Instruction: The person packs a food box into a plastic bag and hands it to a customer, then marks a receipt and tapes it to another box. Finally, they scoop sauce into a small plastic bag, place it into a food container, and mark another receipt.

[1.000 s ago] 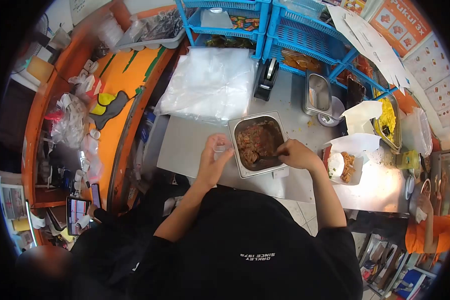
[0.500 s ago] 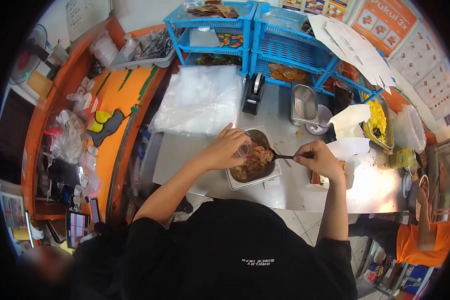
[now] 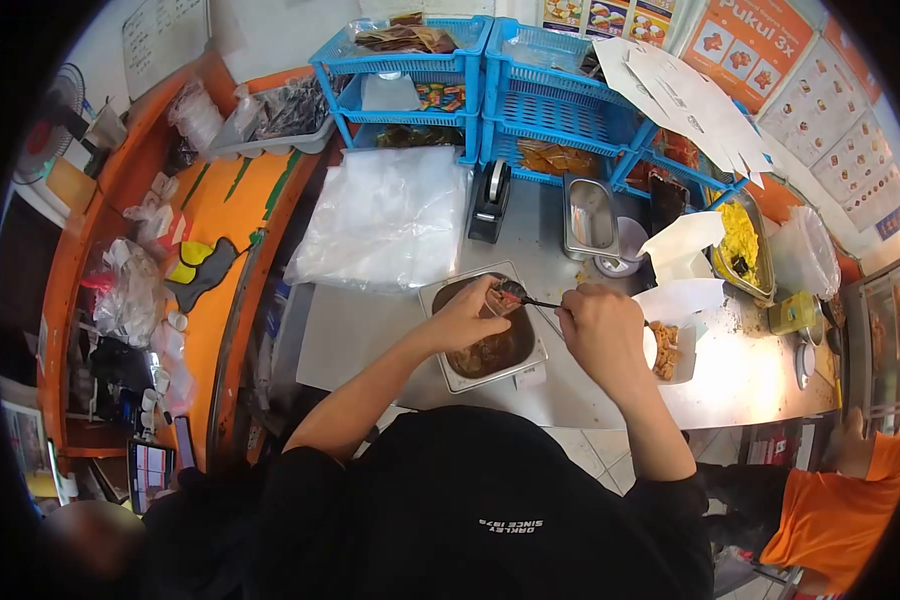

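Note:
A steel food pan [image 3: 542, 357] with saucy chopped food inside stands on the metal counter in front of me. Over it, my left hand [image 3: 462, 320] is closed round a small clear plastic cup [image 3: 501, 303] with some reddish food in it. My right hand [image 3: 602, 328] grips the handle of a black spoon [image 3: 540, 302], whose bowl is at the cup's mouth. The fingers of my left hand hide part of the cup. Right of my right hand is an open white takeaway box [image 3: 683, 372] holding brown fried pieces.
Clear plastic bags [image 3: 385, 220] lie back left, beside a black tape dispenser [image 3: 490, 200]. Blue stacked baskets [image 3: 480, 110] line the back. An oblong steel container [image 3: 590, 215] and a tray of yellow food [image 3: 740, 240] stand right. A person in orange [image 3: 830, 510] is at the right edge.
The spoon has risen from the pan's food to the cup's mouth, and my right hand has moved left with it. The cup now holds food. The view has shifted slightly.

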### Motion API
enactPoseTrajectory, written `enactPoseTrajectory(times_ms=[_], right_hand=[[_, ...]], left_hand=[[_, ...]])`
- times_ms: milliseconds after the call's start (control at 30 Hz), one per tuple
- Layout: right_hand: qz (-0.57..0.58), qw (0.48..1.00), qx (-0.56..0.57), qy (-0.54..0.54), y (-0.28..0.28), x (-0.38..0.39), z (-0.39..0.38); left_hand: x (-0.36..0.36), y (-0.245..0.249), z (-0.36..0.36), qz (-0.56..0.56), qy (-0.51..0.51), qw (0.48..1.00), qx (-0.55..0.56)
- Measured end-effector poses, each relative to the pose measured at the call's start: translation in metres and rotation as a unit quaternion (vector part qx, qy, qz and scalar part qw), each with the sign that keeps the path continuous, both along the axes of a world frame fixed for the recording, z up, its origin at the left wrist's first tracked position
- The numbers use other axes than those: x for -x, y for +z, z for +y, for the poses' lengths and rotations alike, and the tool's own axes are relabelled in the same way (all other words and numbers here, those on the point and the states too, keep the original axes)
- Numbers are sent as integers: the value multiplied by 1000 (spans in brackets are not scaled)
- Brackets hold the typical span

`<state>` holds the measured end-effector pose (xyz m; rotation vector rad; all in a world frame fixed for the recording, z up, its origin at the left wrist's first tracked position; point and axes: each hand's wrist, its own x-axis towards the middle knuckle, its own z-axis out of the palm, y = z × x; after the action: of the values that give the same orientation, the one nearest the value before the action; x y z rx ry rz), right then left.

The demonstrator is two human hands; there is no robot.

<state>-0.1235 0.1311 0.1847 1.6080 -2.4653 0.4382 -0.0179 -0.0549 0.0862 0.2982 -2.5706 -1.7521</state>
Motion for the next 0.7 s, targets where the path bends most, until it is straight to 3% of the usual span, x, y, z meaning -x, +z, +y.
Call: enactPoseTrajectory(times_ms=[67,133,333,433,700], right_hand=[[39,999,9,-6,-2,-5,-2],[31,999,14,-11,-1,-9,-4],[2,999,47,-14,1,-15,-2],[-5,998,53,-15,0,-17,-1],[-15,996,81,-37,1,-21,0]], left_hand=[[2,-5,4,-1,17,999,-52],[4,-19,11,67,78,985,-141],[4,-39,15,91,103,972,-190],[1,-37,16,117,125,979,-110],[-8,-21,22,142,137,973,-120]])
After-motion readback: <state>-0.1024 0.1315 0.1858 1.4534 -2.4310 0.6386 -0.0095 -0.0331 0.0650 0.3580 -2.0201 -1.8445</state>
